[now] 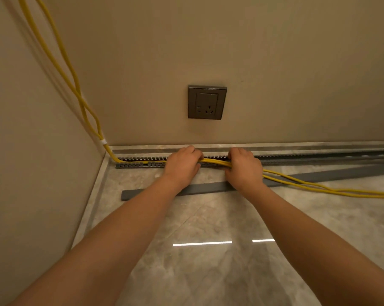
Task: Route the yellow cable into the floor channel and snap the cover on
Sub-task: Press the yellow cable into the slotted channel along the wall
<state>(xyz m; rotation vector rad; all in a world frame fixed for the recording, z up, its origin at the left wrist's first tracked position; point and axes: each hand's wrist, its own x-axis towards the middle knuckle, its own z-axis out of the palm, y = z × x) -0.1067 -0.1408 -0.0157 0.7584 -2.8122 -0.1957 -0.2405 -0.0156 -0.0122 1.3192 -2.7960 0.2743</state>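
Two strands of yellow cable point(213, 161) come down the left wall corner, held by a white tie, and enter the grey slotted floor channel point(140, 164) along the foot of the back wall. The left stretch of cable lies inside the channel. My left hand point(182, 165) and my right hand point(245, 168) both grip the cable over the channel, a short span apart. To the right of my right hand the strands trail loose across the floor. The flat grey cover point(147, 193) lies on the tiles just in front of the channel, partly under my forearms.
A dark wall socket point(207, 102) is set in the back wall above my hands. A grey skirting strip point(296, 145) runs along the wall base. The floor is glossy marble tile point(208, 261). The left wall meets the back wall at the corner.
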